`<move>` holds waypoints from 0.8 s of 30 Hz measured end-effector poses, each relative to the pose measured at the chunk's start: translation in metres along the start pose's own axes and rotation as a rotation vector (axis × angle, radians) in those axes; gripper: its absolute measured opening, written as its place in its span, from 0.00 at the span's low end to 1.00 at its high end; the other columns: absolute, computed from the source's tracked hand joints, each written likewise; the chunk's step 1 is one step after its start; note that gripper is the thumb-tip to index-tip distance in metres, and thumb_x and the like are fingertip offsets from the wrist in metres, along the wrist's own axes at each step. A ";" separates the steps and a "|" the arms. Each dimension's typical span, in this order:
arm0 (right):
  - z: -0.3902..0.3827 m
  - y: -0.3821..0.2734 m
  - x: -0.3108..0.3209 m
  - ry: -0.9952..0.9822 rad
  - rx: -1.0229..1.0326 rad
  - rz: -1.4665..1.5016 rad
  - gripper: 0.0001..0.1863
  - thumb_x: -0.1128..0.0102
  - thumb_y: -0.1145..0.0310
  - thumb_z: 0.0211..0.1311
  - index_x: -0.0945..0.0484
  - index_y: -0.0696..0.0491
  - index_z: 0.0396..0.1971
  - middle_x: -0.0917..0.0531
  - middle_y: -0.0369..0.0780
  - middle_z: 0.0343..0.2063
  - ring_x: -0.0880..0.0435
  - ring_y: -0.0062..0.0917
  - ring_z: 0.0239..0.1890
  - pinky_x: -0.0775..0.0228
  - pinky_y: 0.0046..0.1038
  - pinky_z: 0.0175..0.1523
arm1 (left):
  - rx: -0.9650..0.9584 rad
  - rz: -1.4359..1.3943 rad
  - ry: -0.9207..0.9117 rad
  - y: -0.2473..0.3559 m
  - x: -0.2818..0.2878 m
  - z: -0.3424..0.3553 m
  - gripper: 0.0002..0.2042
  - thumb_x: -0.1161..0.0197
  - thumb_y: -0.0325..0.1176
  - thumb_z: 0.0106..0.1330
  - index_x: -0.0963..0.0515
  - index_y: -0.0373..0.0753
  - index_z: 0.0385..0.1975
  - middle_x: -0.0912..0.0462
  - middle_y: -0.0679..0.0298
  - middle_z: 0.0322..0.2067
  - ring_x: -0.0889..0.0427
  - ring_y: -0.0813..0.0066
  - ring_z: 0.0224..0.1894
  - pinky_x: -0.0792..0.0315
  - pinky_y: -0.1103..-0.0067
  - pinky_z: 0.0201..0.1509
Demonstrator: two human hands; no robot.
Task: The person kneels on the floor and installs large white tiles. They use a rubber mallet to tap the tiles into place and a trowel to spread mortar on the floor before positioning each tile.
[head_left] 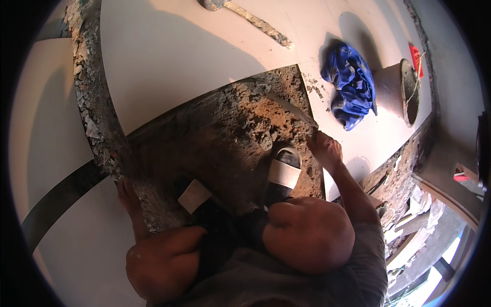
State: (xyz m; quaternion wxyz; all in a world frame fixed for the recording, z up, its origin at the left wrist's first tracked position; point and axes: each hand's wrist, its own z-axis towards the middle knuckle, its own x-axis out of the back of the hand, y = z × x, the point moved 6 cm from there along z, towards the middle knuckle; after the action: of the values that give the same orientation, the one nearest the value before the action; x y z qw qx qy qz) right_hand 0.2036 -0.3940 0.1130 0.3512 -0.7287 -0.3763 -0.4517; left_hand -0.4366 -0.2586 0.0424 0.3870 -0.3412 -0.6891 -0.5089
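My right hand (326, 149) is closed round the handle end of a trowel (292, 109). Its long, dusty blade points away to the left, low over the bare, rough mortar bed (240, 110). My left hand (127, 193) is down at the broken edge of the rubble strip on the left, and deep shadow hides its fingers. Between my hands, my feet in sandals with pale straps (284, 174) stand on the dirt patch. Large pale tiles (169, 46) border that patch on its far side.
On the tiles ahead lies a mallet (250, 21) with a worn handle. To the right are a crumpled blue cloth (350, 84), a tipped bucket (391, 92) and a red piece (416, 59) by the wall. Broken debris (409, 230) lies at the lower right.
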 end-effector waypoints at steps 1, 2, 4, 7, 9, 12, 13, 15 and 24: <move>0.016 0.001 0.001 0.030 0.000 0.000 0.17 0.40 0.53 0.59 0.25 0.53 0.27 0.18 0.45 0.24 0.17 0.43 0.29 0.26 0.43 0.31 | 0.022 -0.046 0.006 0.002 0.001 0.003 0.19 0.49 0.44 0.71 0.25 0.32 0.45 0.21 0.53 0.38 0.22 0.59 0.39 0.30 0.68 0.46; 0.029 0.002 0.001 0.042 -0.017 -0.020 0.17 0.40 0.53 0.59 0.25 0.54 0.26 0.18 0.46 0.24 0.17 0.43 0.29 0.26 0.43 0.32 | 0.049 -0.090 0.016 0.004 0.003 0.003 0.18 0.50 0.44 0.72 0.25 0.32 0.44 0.22 0.53 0.38 0.23 0.58 0.38 0.30 0.67 0.45; 0.048 -0.003 -0.005 0.024 -0.020 -0.069 0.16 0.41 0.54 0.59 0.24 0.54 0.30 0.17 0.47 0.28 0.17 0.44 0.34 0.24 0.41 0.43 | -0.152 0.077 0.052 0.024 0.007 0.004 0.18 0.49 0.43 0.71 0.25 0.33 0.46 0.21 0.52 0.40 0.22 0.57 0.41 0.30 0.69 0.47; 0.036 -0.015 -0.022 -0.235 -0.059 0.017 0.18 0.43 0.51 0.60 0.25 0.52 0.32 0.17 0.47 0.28 0.17 0.45 0.33 0.26 0.43 0.41 | 0.141 -0.045 0.085 0.018 0.014 -0.003 0.18 0.47 0.44 0.70 0.24 0.34 0.46 0.20 0.52 0.41 0.21 0.56 0.43 0.29 0.69 0.48; 0.021 -0.023 -0.020 -0.265 -0.074 -0.120 0.17 0.43 0.52 0.60 0.24 0.52 0.33 0.17 0.46 0.29 0.18 0.44 0.35 0.26 0.42 0.43 | 0.220 -0.088 0.070 0.019 0.011 -0.016 0.19 0.46 0.45 0.70 0.23 0.34 0.46 0.20 0.51 0.40 0.21 0.55 0.43 0.29 0.69 0.48; 0.021 -0.050 -0.014 -0.220 0.006 -0.032 0.18 0.41 0.50 0.59 0.23 0.53 0.31 0.17 0.45 0.28 0.18 0.45 0.32 0.28 0.41 0.38 | 0.271 -0.141 -0.018 0.021 -0.008 -0.034 0.19 0.45 0.47 0.68 0.23 0.35 0.44 0.20 0.51 0.40 0.21 0.54 0.44 0.29 0.68 0.49; 0.028 -0.061 -0.013 -0.212 0.040 -0.018 0.18 0.41 0.50 0.59 0.23 0.53 0.31 0.17 0.45 0.28 0.18 0.45 0.32 0.29 0.41 0.38 | 0.263 -0.132 -0.020 0.021 -0.015 -0.037 0.19 0.44 0.47 0.68 0.22 0.35 0.44 0.20 0.51 0.40 0.21 0.53 0.44 0.29 0.68 0.49; 0.046 -0.089 -0.015 -0.198 0.165 -0.013 0.18 0.41 0.50 0.60 0.23 0.52 0.30 0.18 0.45 0.26 0.19 0.46 0.30 0.29 0.42 0.36 | 0.221 -0.087 -0.002 0.020 -0.028 -0.041 0.19 0.43 0.48 0.67 0.22 0.35 0.43 0.19 0.51 0.39 0.20 0.53 0.44 0.28 0.67 0.49; 0.025 -0.197 0.006 -0.542 0.491 -0.256 0.18 0.45 0.51 0.61 0.25 0.53 0.34 0.18 0.46 0.27 0.17 0.43 0.32 0.27 0.45 0.41 | 0.169 -0.235 0.002 0.003 -0.051 -0.037 0.14 0.38 0.43 0.63 0.22 0.37 0.37 0.19 0.53 0.31 0.19 0.53 0.34 0.26 0.66 0.38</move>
State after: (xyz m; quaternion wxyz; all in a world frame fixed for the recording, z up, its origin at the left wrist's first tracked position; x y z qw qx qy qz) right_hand 0.0445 -0.2786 0.1436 0.3436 -0.6632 -0.6403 -0.1793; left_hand -0.4032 -0.2978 0.0052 0.3529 -0.2238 -0.7641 -0.4914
